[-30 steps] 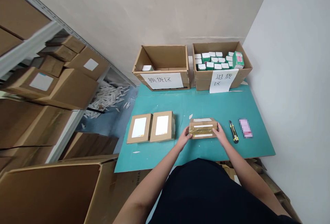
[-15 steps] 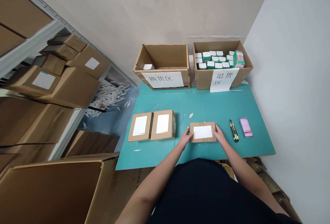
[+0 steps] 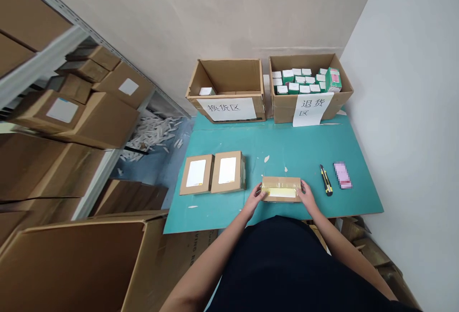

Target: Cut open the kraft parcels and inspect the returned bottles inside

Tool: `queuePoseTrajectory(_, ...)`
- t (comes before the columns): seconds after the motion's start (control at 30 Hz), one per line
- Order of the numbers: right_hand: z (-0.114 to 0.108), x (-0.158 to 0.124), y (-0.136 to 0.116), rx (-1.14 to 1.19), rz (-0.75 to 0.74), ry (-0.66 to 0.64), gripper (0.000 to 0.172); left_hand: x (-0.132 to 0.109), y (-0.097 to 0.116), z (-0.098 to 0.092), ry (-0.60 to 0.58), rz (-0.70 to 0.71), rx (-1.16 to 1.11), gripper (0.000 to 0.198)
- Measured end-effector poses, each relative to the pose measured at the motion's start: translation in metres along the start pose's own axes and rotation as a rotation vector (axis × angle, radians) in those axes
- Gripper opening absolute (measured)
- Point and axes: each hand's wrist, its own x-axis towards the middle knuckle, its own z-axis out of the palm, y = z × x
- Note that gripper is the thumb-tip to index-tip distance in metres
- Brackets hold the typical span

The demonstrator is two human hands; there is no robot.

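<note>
A warehouse stockroom with cartons (image 3: pixel 102 120) on metal shelving (image 3: pixel 43 63)

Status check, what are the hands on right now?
Left hand and right hand on ends of taped cardboard parcel. Utility knife beside right hand, not touching.

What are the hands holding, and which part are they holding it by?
The left hand and right hand hold a small taped cardboard box by its two short ends, one hand at each end.

Left hand (image 3: pixel 255 197) and right hand (image 3: pixel 305 193) holding both ends of taped cardboard parcel (image 3: pixel 280 189) | teal cutting mat (image 3: pixel 287 151) beneath | yellow utility knife (image 3: pixel 326 180) to right | two labelled cartons (image 3: pixel 228 172) to left
</note>
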Motion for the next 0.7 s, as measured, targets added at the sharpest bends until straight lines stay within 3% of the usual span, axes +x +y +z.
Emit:
queuePoseTrajectory(0.2,-0.003,0.003,-0.02,-0.12,-0.133,-0.051,0.067,0.008,0.002,0.008,0.064,0.046,-0.017,0.074)
queuePoseTrajectory(0.33,0.002,-0.001,-0.043,-0.415,-0.409,-0.107,0.048,0.013,0.01,0.013,0.102,0.042,0.011,0.069)
queuePoseTrajectory(0.43,0.005,-0.008,-0.05,-0.54,-0.53,-0.213,0.048,0.011,0.009,0.008,0.107,0.025,0.003,0.067)
queuePoseTrajectory(0.57,-0.005,-0.011,-0.049,-0.542,-0.487,-0.134,0.046,0.007,0.006,-0.002,0.159,-0.03,-0.021,0.065)
queuePoseTrajectory(0.7,-0.031,-0.004,-0.042,-0.426,-0.349,-0.059,0.048,0.008,0.009,-0.005,0.193,-0.05,-0.028,0.068)
